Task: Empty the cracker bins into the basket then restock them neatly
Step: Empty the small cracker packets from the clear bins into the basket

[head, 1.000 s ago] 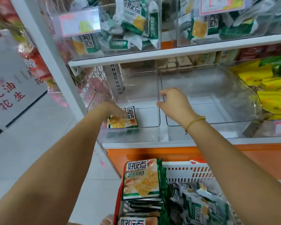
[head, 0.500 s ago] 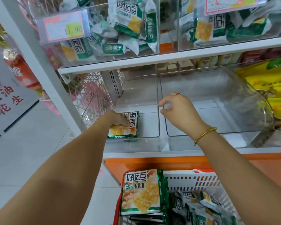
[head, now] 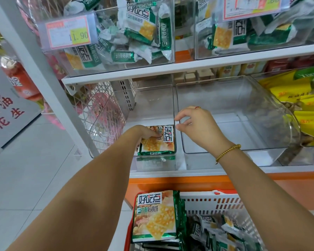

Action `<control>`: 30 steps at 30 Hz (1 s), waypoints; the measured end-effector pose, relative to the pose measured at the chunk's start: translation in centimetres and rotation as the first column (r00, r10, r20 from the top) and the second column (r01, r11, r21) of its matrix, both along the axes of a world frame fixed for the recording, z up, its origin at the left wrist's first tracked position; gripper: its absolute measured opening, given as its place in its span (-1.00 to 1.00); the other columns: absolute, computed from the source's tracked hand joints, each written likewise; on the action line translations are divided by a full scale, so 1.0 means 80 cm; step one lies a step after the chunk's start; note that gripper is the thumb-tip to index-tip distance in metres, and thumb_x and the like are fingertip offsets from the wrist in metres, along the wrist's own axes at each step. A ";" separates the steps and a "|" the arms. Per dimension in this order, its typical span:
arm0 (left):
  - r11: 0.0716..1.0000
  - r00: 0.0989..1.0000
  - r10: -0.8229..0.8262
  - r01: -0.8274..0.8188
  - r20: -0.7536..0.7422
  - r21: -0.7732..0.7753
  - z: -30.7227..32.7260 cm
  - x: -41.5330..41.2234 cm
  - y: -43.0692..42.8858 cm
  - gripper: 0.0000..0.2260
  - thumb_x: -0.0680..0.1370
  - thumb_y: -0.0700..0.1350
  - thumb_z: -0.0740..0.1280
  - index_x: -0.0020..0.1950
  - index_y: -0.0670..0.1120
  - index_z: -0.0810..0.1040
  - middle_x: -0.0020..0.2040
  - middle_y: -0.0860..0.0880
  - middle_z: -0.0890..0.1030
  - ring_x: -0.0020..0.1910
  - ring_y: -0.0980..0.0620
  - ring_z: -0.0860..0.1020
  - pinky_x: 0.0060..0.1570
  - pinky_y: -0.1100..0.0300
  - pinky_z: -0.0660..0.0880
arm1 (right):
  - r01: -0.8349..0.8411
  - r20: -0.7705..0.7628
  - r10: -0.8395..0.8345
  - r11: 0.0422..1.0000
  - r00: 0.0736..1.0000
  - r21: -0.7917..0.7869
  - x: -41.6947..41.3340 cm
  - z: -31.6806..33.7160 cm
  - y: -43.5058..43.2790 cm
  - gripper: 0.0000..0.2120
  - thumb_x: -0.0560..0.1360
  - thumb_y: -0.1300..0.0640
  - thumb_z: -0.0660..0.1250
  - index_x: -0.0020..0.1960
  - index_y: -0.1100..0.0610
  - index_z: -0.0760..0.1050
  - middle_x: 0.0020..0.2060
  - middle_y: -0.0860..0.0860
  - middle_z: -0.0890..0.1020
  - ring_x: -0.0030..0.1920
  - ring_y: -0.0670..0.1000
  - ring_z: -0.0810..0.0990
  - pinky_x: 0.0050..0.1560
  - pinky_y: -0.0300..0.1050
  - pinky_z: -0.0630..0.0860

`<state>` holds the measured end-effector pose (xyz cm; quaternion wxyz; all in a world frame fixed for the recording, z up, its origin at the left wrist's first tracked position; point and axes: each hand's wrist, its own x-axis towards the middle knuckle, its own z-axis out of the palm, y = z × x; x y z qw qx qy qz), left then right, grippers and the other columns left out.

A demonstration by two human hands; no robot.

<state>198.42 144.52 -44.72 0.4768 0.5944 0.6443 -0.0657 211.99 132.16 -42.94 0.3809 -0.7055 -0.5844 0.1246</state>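
Note:
A green cracker pack [head: 159,142] lies flat on the floor of the left clear bin [head: 152,98] on the lower shelf. My left hand [head: 144,132] reaches into that bin and rests on the pack, fingers laid over its top. My right hand [head: 194,126] hovers at the divider between the two bins, thumb and fingers loosely curled, holding nothing. The right clear bin [head: 225,113] has nothing in it. Below, the white basket [head: 216,201] holds a stack of big cracker packs [head: 155,216] and several small ones [head: 217,232].
Upper-shelf bins [head: 116,38] hold green cracker packets behind a price tag [head: 69,32]. Yellow snack bags [head: 304,109] fill the bin to the right. A white shelf post [head: 43,69] stands at the left, with tiled floor [head: 25,169] beyond.
The pack has moved right, to the bin's divider, under my left hand. My right hand stays at the divider. The view has drawn closer to the shelf.

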 end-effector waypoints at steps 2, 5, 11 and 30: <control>0.998 0.996 0.067 -0.067 0.051 0.010 -0.001 -0.004 0.001 -0.25 0.45 0.20 0.40 0.49 -0.13 0.21 0.48 -0.17 0.29 0.42 -0.21 0.31 0.38 -0.12 0.28 | -0.002 -0.001 0.002 1.000 1.000 -0.002 0.001 0.000 0.000 -0.85 0.49 0.20 0.40 0.06 0.11 0.60 0.12 0.02 0.56 -0.04 0.04 0.60 0.04 -0.20 0.48; 0.981 0.973 0.188 -0.191 0.136 0.010 -0.007 -0.013 0.013 -0.20 0.39 0.22 0.44 0.48 -0.10 0.23 0.47 -0.13 0.29 0.42 -0.20 0.29 0.34 -0.14 0.31 | 0.009 -0.007 -0.009 1.000 1.000 0.002 -0.001 -0.002 -0.001 -0.86 0.50 0.20 0.39 0.06 0.11 0.60 0.12 0.01 0.56 -0.06 0.03 0.60 0.01 -0.22 0.47; 0.965 0.926 0.257 -0.262 0.277 -0.018 0.000 -0.026 0.020 -0.66 0.48 0.05 0.43 0.05 -0.18 0.48 0.01 -0.17 0.60 -0.08 -0.13 0.55 0.05 -0.03 0.48 | 0.031 -0.028 -0.030 0.999 0.999 0.022 -0.007 -0.005 -0.007 -0.86 0.52 0.19 0.38 0.07 0.12 0.60 0.15 0.02 0.56 -0.17 -0.09 0.55 -0.06 -0.29 0.42; 0.807 0.344 0.269 -0.591 0.900 -0.015 0.053 -0.125 -0.217 -0.93 0.53 -0.25 0.34 -0.01 -0.20 0.52 -0.18 -0.12 0.61 -0.21 -0.04 0.63 -0.29 0.18 0.60 | -0.281 -0.927 0.032 0.956 0.375 -0.080 -0.101 0.003 -0.144 -0.52 0.42 -0.13 0.38 0.18 0.18 0.51 0.05 0.11 0.68 0.01 0.05 0.68 -0.04 -0.13 0.63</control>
